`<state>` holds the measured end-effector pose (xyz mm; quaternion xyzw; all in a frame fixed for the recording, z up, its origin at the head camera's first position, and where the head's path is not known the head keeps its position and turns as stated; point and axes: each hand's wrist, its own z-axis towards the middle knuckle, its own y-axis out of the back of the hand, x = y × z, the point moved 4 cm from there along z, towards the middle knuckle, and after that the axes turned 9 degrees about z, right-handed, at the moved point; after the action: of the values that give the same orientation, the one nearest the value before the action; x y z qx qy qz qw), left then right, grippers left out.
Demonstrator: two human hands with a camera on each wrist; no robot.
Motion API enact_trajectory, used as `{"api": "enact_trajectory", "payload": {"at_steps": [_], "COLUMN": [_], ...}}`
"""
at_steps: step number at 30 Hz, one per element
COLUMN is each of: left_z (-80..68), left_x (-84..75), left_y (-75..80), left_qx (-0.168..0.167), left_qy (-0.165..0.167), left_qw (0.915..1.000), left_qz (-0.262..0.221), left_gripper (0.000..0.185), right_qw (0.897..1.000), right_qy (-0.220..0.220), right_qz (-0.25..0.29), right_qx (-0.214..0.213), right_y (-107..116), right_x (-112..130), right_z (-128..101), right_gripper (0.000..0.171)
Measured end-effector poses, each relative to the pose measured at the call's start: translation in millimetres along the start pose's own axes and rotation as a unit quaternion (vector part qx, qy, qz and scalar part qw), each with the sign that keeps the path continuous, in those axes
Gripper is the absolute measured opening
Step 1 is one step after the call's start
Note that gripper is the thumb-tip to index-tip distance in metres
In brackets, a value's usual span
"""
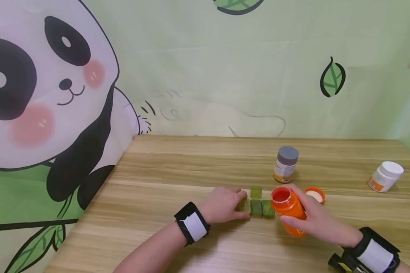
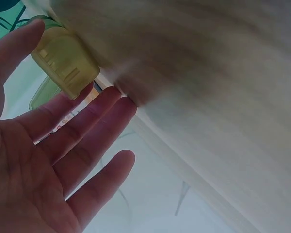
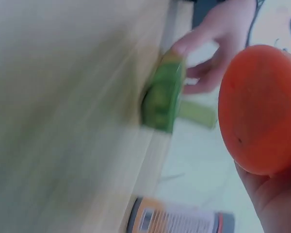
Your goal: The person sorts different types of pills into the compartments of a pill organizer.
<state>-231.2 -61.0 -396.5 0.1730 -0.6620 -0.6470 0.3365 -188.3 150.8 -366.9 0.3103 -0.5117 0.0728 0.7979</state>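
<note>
the left hand [image 1: 223,206] pinches the left end of the box [image 1: 256,207] between thumb and fingers; the right hand [image 1: 314,218] curls round the open bottle [image 1: 289,210], tilted beside the box's right end. slow, steady tipping seems best.

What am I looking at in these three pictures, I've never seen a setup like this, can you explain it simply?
There's no machine here: these are a person's two bare hands. The wide picture comes from a camera worn on the head; the other two come from cameras on the left and right wrists. The left hand pinches one end of a small green box, one lid of which stands open. The right hand has its grip around an uncapped orange bottle, held tilted by the box; the right wrist picture shows its base. On the wooden table are an orange cap, a gray-lidded bottle and a small white bottle.
</note>
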Motion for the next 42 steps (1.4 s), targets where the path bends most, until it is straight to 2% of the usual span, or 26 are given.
{"api": "enact_trajectory", "payload": {"at_steps": [4, 7, 10, 14, 19, 25, 42], "left_z": [0.4, 0.7, 0.9, 0.7, 0.7, 0.2, -0.1], "left_x": [-0.3, -0.4, 0.1, 0.8, 1.2, 0.5, -0.7], "left_y": [0.2, -0.2, -0.1, 1.2, 1.7, 2.0, 1.6], "left_qx": [-0.003, -0.005, -0.010, -0.013, -0.009, -0.012, -0.004], "left_qy": [0.000, -0.001, 0.000, 0.004, 0.008, 0.005, 0.009], "left_qw": [1.0000, 0.9999, 0.9999, 0.9999, 0.9999, 0.9998, 0.9999], "left_qz": [-0.007, -0.011, -0.014, -0.010, -0.010, -0.014, -0.009], "left_gripper": [0.049, 0.049, 0.049, 0.049, 0.049, 0.048, 0.046], "right_qw": [0.998, 0.990, 0.977, 0.960, 0.933, 0.908, 0.871], "right_qy": [-0.006, -0.007, -0.011, -0.022, 0.000, 0.044, 0.070], "right_qz": [-0.063, -0.138, -0.206, -0.268, -0.337, -0.389, -0.455], "right_qx": [0.006, 0.023, 0.046, 0.084, 0.124, 0.151, 0.172], "right_y": [6, 9, 9, 6, 0, -5, -2], "right_x": [-11, -18, -22, -22, -17, -15, -11], "right_z": [10, 16, 22, 30, 39, 47, 56], "right_gripper": [0.049, 0.051, 0.055, 0.059, 0.056, 0.055, 0.060]}}
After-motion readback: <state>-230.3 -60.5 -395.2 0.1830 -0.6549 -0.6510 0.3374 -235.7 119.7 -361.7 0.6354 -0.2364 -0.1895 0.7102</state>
